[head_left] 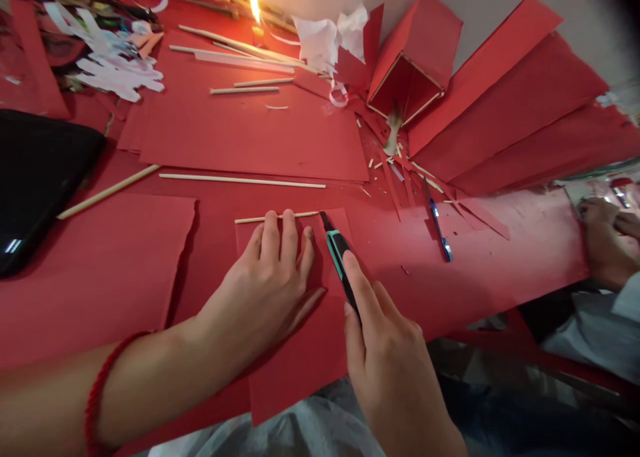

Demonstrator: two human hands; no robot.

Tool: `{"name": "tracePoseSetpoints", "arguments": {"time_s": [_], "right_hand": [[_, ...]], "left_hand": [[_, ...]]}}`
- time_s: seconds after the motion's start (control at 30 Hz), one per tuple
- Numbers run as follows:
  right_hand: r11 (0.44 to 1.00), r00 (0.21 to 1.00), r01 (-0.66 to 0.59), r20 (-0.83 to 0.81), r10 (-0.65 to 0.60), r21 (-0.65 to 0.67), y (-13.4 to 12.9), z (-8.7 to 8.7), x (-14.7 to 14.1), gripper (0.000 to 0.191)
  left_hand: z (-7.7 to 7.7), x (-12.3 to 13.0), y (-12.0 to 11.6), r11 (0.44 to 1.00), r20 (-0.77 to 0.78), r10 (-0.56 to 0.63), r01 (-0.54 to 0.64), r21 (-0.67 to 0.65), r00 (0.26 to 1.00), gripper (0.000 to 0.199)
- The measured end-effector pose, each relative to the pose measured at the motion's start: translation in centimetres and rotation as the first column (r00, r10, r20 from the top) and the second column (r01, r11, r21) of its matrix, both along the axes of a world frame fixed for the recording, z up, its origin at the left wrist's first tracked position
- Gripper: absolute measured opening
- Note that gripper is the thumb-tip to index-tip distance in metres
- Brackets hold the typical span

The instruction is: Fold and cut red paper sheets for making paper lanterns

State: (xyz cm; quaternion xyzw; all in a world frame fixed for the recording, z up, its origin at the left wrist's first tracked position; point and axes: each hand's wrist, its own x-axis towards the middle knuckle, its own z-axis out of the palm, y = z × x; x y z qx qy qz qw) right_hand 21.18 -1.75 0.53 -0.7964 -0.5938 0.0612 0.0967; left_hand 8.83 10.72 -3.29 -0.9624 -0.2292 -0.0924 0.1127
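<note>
My left hand [270, 270] lies flat with its fingers apart, fingertips pressing on a thin wooden stick [245, 220] along the top edge of a red paper piece [295, 370]. My right hand [385, 330] is wrapped round a black and teal utility knife [339, 254]. The knife's tip touches or nearly touches the stick's right end. Behind them a longer pale stick [240, 180] lies crosswise below stacked red sheets [250, 137].
A lit candle [257, 30] burns at the back among sticks. A red paper box [415, 44] stands at back right, near blue-handled scissors or a cutter [440, 230]. A black object [40, 177] lies left. Another person's hand [605, 244] is at far right.
</note>
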Motion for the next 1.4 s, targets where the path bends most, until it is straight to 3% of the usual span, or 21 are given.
{"name": "tracePoseSetpoints", "arguments": {"time_s": [0.53,0.83,1.03,1.2,1.4], "right_hand": [[0.998,0.999,-0.040,-0.023,0.041,0.045,-2.3,0.4,-0.3,0.074],[0.998,0.998,-0.067,-0.018,0.067,0.008,-3.7,0.7,0.0,0.076],[0.999,0.998,-0.050,-0.034,0.051,0.009,-4.9,0.5,-0.2,0.079],[0.997,0.995,-0.074,-0.071,0.072,-0.025,-6.3,0.3,-0.1,0.079],[0.996,0.993,-0.077,-0.094,0.073,-0.040,-7.8,0.3,0.1,0.085]], "left_hand": [[-0.3,0.0,-0.1,0.996,0.041,-0.008,0.011,-0.086,0.999,0.072],[-0.3,0.0,-0.1,0.997,0.040,0.000,0.004,-0.083,0.999,0.073],[-0.4,0.0,-0.1,0.989,0.037,0.025,-0.019,-0.149,0.999,0.070],[-0.5,0.0,0.0,0.994,0.035,0.001,0.003,-0.107,0.999,0.073],[-0.6,-0.2,0.0,0.968,0.042,0.047,-0.036,-0.248,0.998,0.071]]}}
